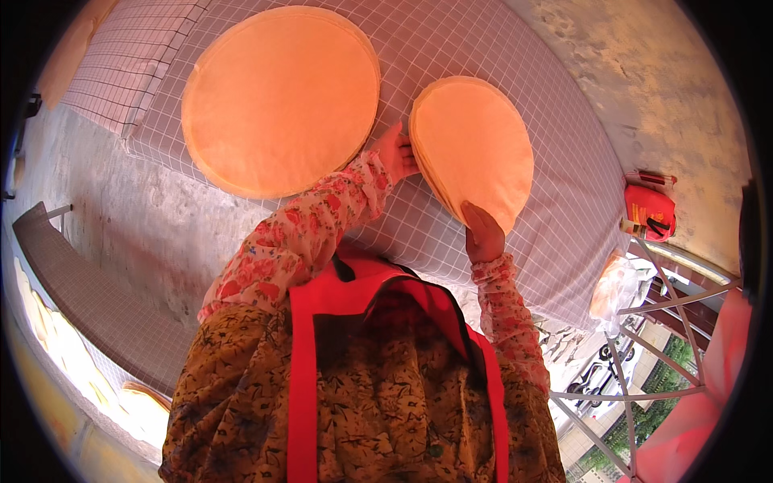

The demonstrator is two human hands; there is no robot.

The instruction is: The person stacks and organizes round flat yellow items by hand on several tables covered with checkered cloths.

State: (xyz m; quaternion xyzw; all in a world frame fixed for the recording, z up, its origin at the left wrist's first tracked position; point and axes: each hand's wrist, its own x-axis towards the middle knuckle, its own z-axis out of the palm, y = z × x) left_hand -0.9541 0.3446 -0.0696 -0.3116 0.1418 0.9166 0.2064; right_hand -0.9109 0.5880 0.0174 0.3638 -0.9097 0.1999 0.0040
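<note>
A smaller stack of thin round flatbreads (pixel 477 145) sits on the checked tablecloth (pixel 386 229), its layered edges showing on the left side. My right hand (pixel 483 232) grips the stack's near edge, with fingers lying over the top; what is beneath the edge is hidden. Beside the stack's left edge is my left hand (pixel 398 154), thumb raised and fingers towards the layers. Whether those fingertips touch the edge is hard to tell. A larger round stack of flatbreads (pixel 281 102) lies to the left, close to my left forearm.
A red container (pixel 649 211) stands by the wall beyond the table's right side. Below it is a clear plastic bag (pixel 610 290) with something inside. Another cloth-covered surface (pixel 90 302) runs along the lower left, and metal frame bars (pixel 658 397) cross at lower right.
</note>
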